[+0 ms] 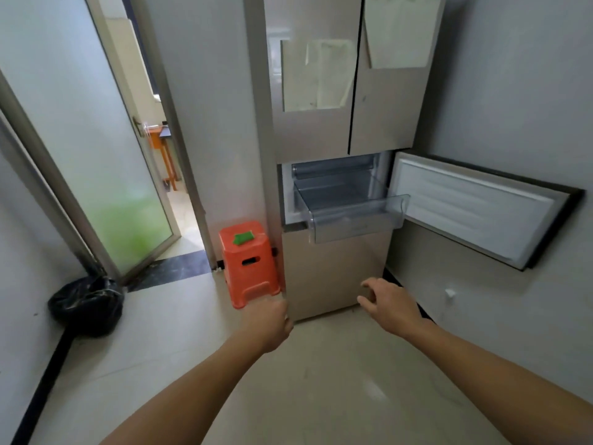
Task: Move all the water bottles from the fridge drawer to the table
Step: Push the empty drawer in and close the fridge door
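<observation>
fridge drawer (356, 223) clear moulded plastic, pulled out, right hand (390, 305) fingers loosely spread, left hand (268, 322) fingers hidden

stool (248, 261) left of fridge (333, 123); drawer (353, 220) pulled out, door (475, 210) right.

- Tall champagne-coloured fridge (333, 274): smooth door panels with a soft metallic sheen, faintly reflective.
- Clear plastic fridge drawer (356, 223): transparent, glossy, smooth-walled.
- White inner liner of the open fridge door (475, 207): moulded plastic, ribbed, satin finish.
- Pale paper sheets (316, 75) on the upper doors: matt, slightly curled.
- Orange square plastic stool (248, 268): smooth, glossy moulding.
- Black plastic bin bag (86, 303): thin, crinkled, shiny film.
- Frosted glass door (96, 155): translucent matt pane in a grey metal frame.
- Beige floor tiles (337, 380): smooth, polished, reflecting light.
- Grey walls (513, 91): flat matt finish.
</observation>
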